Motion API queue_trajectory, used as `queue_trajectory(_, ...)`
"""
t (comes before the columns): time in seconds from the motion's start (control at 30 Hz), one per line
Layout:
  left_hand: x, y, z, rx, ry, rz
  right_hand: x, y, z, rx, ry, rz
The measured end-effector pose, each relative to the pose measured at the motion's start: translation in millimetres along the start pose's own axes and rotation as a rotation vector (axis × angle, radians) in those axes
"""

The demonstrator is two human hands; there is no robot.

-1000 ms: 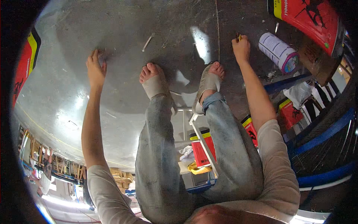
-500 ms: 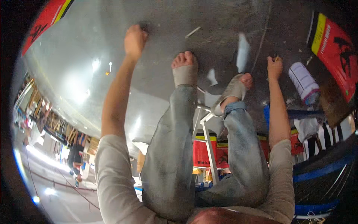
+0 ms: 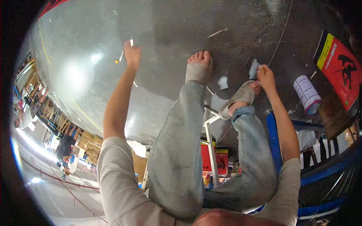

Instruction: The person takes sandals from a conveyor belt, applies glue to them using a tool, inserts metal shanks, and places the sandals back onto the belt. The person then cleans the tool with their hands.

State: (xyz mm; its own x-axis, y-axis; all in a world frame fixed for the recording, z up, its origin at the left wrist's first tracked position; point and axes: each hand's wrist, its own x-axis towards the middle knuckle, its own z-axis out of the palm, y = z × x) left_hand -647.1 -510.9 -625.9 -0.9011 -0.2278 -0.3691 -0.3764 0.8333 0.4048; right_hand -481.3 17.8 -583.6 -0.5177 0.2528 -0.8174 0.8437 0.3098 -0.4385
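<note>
I sit above a grey concrete floor (image 3: 158, 34) with both legs in pale jeans and my feet in grey sandals. My left hand (image 3: 132, 55) stretches far out over the floor, fingers closed, with a small white stick (image 3: 131, 42) poking from its top. Another thin white stick (image 3: 121, 57) lies just left of it. My right hand (image 3: 266, 76) is beside my right foot (image 3: 241, 97) and pinches a small pale piece (image 3: 261, 68) at its fingertips. My left foot (image 3: 198, 67) rests flat between the two hands.
A white can with a blue end (image 3: 307, 94) lies right of my right hand, beyond it a red, yellow and black pack (image 3: 339, 69). White scraps (image 3: 222, 82) and a stick (image 3: 218, 33) dot the floor. A white stool frame (image 3: 211, 150), red boxes (image 3: 215, 158) and blue bars (image 3: 274, 143) sit below me.
The view has swung, so floor and legs sit differently in it. My left hand has shifted right along the floor, and my right hand has come in next to my right foot.
</note>
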Motion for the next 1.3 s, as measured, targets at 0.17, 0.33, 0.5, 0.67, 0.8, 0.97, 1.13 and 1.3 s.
queue_trajectory(0.17, 42.4, -116.5, -52.5, 0.208, -0.041, -0.367, -14.3, -12.3, 29.2, -0.282, 0.001, -0.02)
queue_trajectory(0.33, 38.1, -148.0, -65.6, 0.516, 0.048, 0.131, -7.7, -18.9, 52.1, -0.124, 0.139, 0.206)
queue_trajectory(0.5, 30.1, -147.2, -45.9, 0.288, 0.004, -0.063, -0.6, 21.6, 79.3, -0.082, 0.6, -0.095)
queue_trajectory(0.67, 14.3, -134.5, -47.4, 0.23, -0.149, -0.185, -21.6, -35.5, 99.0, -0.195, 0.515, 0.231)
queue_trajectory(0.8, -29.2, -185.0, -72.0, 0.28, -0.106, -0.096, -22.1, -48.8, 112.6, -0.257, 0.482, 0.123)
queue_trajectory(0.97, -82.4, -217.9, -58.9, -0.064, 0.121, -0.554, 14.9, -3.0, 100.9, -0.144, 0.501, 0.066)
queue_trajectory(1.13, -101.9, -245.0, -76.5, -0.025, 0.049, -0.686, 13.1, -18.5, 122.2, -0.273, 0.466, 0.181)
queue_trajectory(1.3, -121.0, -206.7, -12.4, 0.029, -0.02, -0.622, 16.4, -18.8, 100.3, 0.058, 0.418, -0.008)
